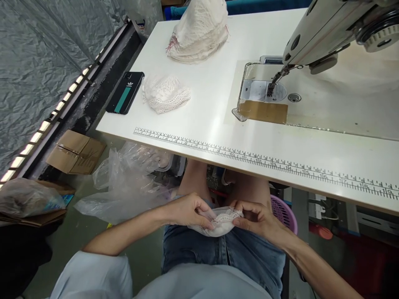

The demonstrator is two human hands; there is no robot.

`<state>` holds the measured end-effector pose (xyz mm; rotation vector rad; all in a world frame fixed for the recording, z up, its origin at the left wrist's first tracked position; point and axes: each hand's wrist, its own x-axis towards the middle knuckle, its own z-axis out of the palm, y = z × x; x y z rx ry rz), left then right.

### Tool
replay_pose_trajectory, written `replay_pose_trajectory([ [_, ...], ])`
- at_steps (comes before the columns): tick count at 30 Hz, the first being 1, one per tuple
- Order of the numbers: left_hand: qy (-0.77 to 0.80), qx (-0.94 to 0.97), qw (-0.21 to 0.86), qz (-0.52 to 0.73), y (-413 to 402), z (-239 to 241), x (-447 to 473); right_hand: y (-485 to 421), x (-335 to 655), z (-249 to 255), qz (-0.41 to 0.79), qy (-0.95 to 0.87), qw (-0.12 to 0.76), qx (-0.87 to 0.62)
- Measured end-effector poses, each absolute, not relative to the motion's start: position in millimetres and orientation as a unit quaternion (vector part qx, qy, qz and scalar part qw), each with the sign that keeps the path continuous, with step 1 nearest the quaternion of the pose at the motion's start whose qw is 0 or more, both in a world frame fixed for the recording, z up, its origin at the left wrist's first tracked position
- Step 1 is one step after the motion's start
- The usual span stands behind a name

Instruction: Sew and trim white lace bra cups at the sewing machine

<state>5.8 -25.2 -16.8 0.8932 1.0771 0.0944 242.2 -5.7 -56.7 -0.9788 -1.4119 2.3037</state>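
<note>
Over my lap, below the table edge, both hands pinch a small pale fabric piece with a lace trim [222, 222]. My left hand [188, 209] grips its left side with curled fingers. My right hand [257, 216] holds the right end of the lace strip between thumb and fingers. The piece rests on my denim shorts [218, 249].
A white sewing table [218, 120] with a printed ruler [264, 162] along its front edge carries a sewing machine [327, 37], a black phone [125, 92], a small lace bundle [165, 93] and a larger fabric pile [199, 31]. Plastic bags [124, 182], a cardboard box [75, 151] and a purple basket [283, 211] sit on the floor.
</note>
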Motion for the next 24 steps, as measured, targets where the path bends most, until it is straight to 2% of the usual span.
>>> replay_pose_trajectory([
  [24, 0.395, 0.344, 0.848, 0.073, -23.2, -18.8, 1.4, -4.0, 234.4, -51.7, 0.803, -0.435, 0.148, -0.380],
])
